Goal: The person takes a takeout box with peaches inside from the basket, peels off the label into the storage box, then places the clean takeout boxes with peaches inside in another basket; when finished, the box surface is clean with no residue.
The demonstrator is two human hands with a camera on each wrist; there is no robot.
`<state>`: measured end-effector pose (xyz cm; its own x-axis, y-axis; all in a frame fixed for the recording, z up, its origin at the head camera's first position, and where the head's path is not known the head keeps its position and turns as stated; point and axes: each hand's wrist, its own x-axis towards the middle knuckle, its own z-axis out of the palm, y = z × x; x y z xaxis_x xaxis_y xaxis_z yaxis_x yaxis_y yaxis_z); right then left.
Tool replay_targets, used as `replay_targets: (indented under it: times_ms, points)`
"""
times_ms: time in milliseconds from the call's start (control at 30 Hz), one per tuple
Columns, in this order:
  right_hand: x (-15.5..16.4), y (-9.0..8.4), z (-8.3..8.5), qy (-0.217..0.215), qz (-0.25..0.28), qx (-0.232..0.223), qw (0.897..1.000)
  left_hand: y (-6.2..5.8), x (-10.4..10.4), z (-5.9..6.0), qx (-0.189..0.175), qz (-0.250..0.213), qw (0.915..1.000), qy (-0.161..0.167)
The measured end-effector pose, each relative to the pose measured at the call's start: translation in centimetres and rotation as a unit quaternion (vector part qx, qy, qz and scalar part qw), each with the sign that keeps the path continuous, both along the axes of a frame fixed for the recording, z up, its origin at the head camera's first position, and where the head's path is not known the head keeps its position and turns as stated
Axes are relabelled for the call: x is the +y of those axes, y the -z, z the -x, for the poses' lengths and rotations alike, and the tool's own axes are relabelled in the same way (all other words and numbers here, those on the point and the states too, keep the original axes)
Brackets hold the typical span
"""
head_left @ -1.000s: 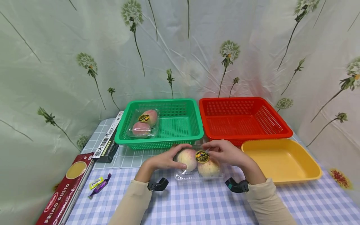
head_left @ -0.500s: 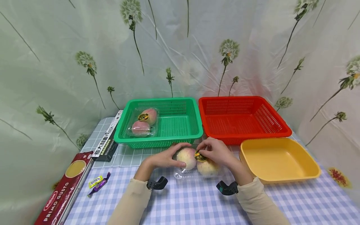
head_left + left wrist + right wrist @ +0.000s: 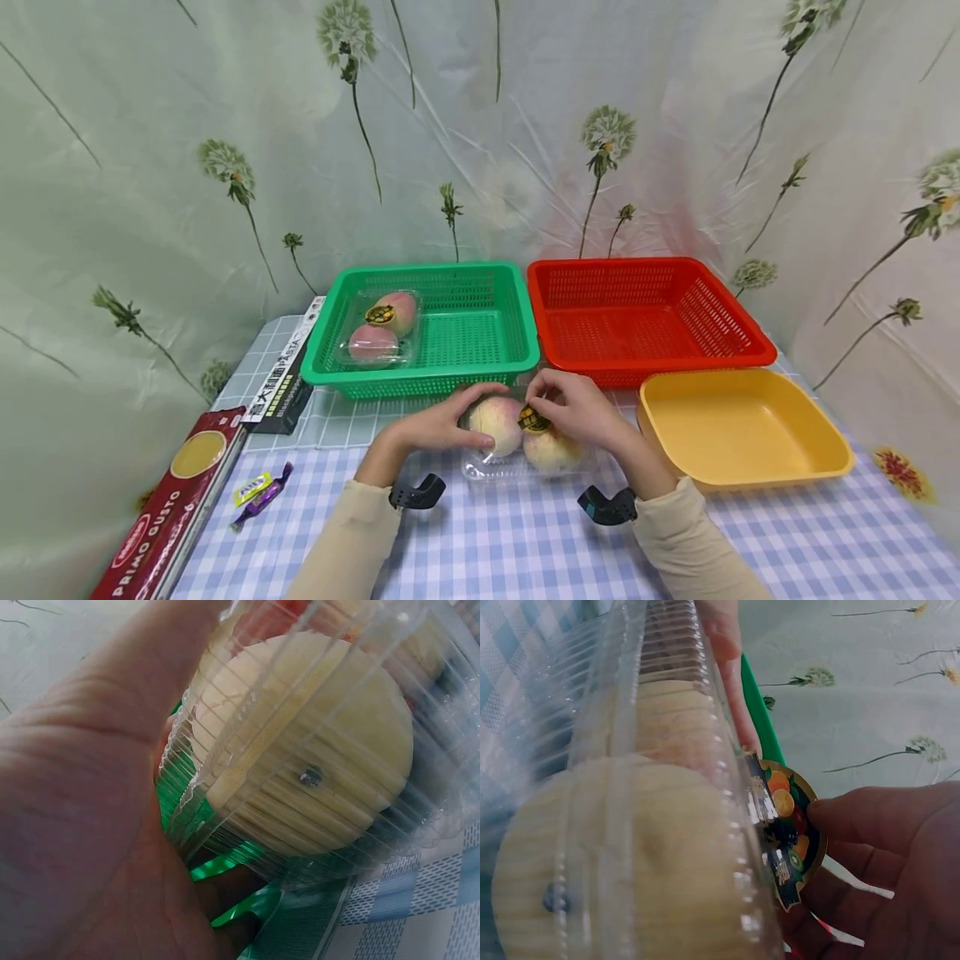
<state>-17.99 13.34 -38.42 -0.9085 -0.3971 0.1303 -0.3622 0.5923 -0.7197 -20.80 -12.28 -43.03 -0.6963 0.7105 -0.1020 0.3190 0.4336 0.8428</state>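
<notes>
Checked cloth (image 3: 517, 542), running to the near edge of a clear peach box (image 3: 495, 472). Box between left hand (image 3: 442, 422), gripping its left end, and right hand (image 3: 579, 408), pinching the round label (image 3: 787, 817) edgewise. Beyond the fingertips: rims of green basket (image 3: 427, 376), red basket (image 3: 660, 364).

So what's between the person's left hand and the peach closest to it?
Just the clear, ribbed wall of the plastic box: the left wrist view shows it between the left hand and the peach.
</notes>
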Motion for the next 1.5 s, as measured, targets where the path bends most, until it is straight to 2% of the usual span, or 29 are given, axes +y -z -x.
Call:
replay_targets:
  times_ms: [300,567,733,867,1200,1333,1500]
  points:
    - [0.5,-0.5,0.0,-0.054,0.016,-0.003,0.998,-0.1,0.0,-0.1,-0.006,-0.002,1.0,-0.002]
    - [2.4,-1.1,0.4,-0.069,0.099,-0.06,0.991,0.0,0.0,-0.1,0.0,-0.007,1.0,0.002]
    - [4.7,-2.0,0.7,-0.058,0.118,-0.081,0.988,0.0,0.0,-0.1,-0.002,-0.009,1.0,0.002]
    - [6.8,-2.7,0.9,-0.03,0.124,-0.083,0.988,-0.1,0.1,-0.1,-0.003,-0.011,0.9999,0.001]
    - [11.8,-3.9,0.7,0.026,0.09,-0.073,0.993,-0.2,0.0,0.0,-0.002,-0.014,0.9999,0.004]
    - [14.0,-3.7,0.6,0.041,0.051,-0.072,0.995,-0.2,0.0,-0.1,-0.002,-0.017,0.9998,0.007]
    - [16.1,-3.1,0.5,0.036,0.015,-0.085,0.996,-0.3,0.0,-0.2,-0.007,-0.023,0.9997,0.009]
